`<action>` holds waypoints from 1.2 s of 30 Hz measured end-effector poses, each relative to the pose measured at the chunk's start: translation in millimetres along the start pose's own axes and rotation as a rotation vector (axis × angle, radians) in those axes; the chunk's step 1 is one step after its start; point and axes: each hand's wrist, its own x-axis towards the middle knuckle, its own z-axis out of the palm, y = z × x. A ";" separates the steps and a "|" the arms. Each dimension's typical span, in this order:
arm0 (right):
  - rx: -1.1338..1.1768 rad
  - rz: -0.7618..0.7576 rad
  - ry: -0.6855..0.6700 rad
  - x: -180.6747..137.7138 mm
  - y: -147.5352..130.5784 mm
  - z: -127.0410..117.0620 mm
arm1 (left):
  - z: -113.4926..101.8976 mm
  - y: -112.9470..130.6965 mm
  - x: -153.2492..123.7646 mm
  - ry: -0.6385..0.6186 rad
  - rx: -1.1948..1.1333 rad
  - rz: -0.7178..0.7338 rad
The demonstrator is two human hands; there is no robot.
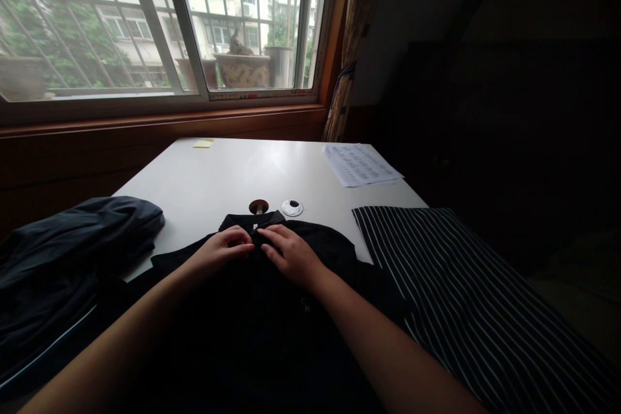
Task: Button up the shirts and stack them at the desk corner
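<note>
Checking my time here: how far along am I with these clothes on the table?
Done: the black shirt lies spread on the table. In hand: left hand and right hand pinch its collar. Left, it seems: the dark garment at the left lies crumpled, and the striped garment at the right lies untouched.

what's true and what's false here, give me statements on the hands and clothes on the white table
The left hand and the right hand both touch the black collared shirt near its collar. True.
The black cloth with white stripes lies left of the shirt. False: it lies to its right.
A printed paper sheet lies on the white table, far right. True.
The yellow sticky note sits on the dark grey bundled garment. False: it lies on the table by the window.
</note>
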 end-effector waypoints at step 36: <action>-0.074 0.037 -0.067 -1.9 -2.8 0.3 | -1.5 -1.4 -0.9 0.011 -0.116 -0.108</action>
